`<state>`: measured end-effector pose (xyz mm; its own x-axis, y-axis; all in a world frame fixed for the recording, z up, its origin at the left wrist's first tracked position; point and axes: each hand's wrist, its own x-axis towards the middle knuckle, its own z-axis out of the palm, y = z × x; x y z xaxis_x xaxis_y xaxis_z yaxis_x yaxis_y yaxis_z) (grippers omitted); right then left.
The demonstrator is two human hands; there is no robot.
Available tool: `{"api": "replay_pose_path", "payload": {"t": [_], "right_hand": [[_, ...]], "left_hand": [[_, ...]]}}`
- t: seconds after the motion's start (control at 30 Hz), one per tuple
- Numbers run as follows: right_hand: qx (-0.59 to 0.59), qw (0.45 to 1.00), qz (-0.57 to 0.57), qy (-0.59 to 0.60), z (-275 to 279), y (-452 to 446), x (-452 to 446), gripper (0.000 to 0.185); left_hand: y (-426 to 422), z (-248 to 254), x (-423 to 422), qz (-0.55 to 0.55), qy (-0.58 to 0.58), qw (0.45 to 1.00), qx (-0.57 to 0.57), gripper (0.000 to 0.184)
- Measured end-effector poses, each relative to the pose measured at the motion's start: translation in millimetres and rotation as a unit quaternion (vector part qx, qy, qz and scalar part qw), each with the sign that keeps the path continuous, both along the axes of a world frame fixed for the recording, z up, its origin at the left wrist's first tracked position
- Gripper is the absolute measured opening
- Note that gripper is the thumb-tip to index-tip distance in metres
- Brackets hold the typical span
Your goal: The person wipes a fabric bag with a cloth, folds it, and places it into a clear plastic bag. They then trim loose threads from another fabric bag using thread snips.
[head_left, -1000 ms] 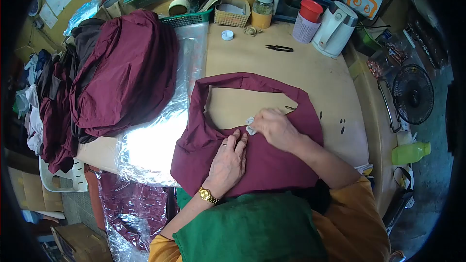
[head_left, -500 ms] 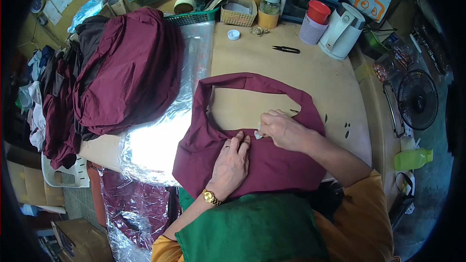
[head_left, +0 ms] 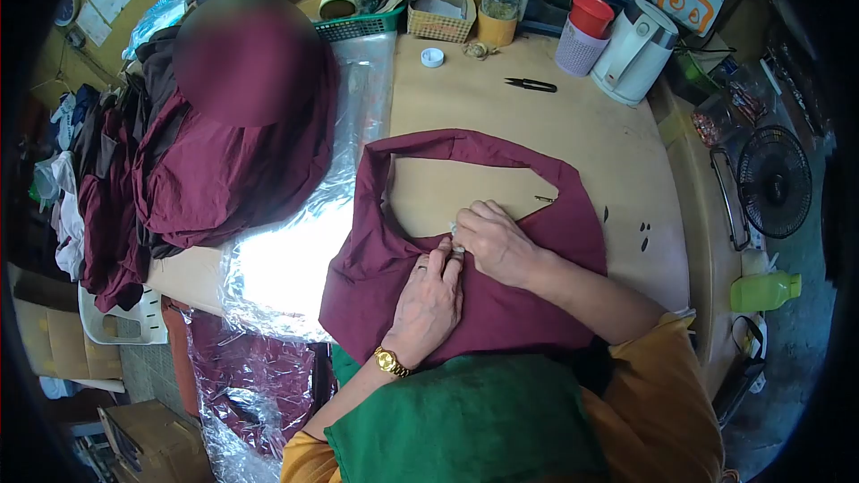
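On the tan table [head_left: 649,161], I found the maroon fabric [head_left: 501,315] spread beneath both hands. The left hand [head_left: 427,307], unclenched, pressed its inner edge; the right hand [head_left: 494,246] pinched a white wad [head_left: 458,252] there, and I judged light strokes best against puckering.

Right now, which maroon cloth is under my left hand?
The flat piece with the large opening; others form the heap at left or lie under clear plastic.
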<state>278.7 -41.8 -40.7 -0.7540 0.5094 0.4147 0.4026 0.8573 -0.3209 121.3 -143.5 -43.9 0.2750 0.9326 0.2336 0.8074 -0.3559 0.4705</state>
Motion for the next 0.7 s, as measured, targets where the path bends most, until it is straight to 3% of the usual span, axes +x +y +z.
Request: {"api": "replay_pose_path", "payload": {"t": [0.23,0.43,0.5,0.53,0.57,0.6,0.63,0.7], "right_hand": [[-0.007,0.999,-0.003,-0.034,7.9,-0.8,23.0,0.007],[-0.015,0.999,-0.025,0.040,0.4,-2.2,-2.7,0.007],[-0.007,0.999,-0.040,-0.034,10.0,2.2,21.0,0.007],[0.000,0.993,-0.087,-0.074,13.5,9.5,33.4,0.008],[0.038,0.994,-0.098,-0.042,22.2,20.7,46.9,0.007],[-0.030,0.987,-0.159,-0.017,37.6,22.5,55.9,0.003],[-0.025,0.986,-0.162,-0.019,47.8,31.3,65.7,0.003],[-0.106,0.941,-0.304,0.103,63.2,51.9,81.1,0.007]], "left_hand": [[0.0,2.2,-0.4,0.004,-0.009,1.000,-0.007,0.045],[1.0,2.2,-5.7,0.004,-0.021,1.000,-0.014,0.044],[2.9,4.7,-12.9,-0.002,-0.034,0.999,0.011,0.044],[4.0,7.1,-18.5,-0.009,-0.033,0.999,0.012,0.043],[5.6,9.1,-25.0,-0.016,-0.031,0.999,0.013,0.042],[7.8,4.3,-32.3,-0.011,-0.041,0.998,0.038,0.044],[8.5,15.0,-35.3,0.005,-0.043,0.999,0.016,0.046],[13.0,39.3,-28.9,0.039,-0.019,0.999,0.025,0.047]]}}
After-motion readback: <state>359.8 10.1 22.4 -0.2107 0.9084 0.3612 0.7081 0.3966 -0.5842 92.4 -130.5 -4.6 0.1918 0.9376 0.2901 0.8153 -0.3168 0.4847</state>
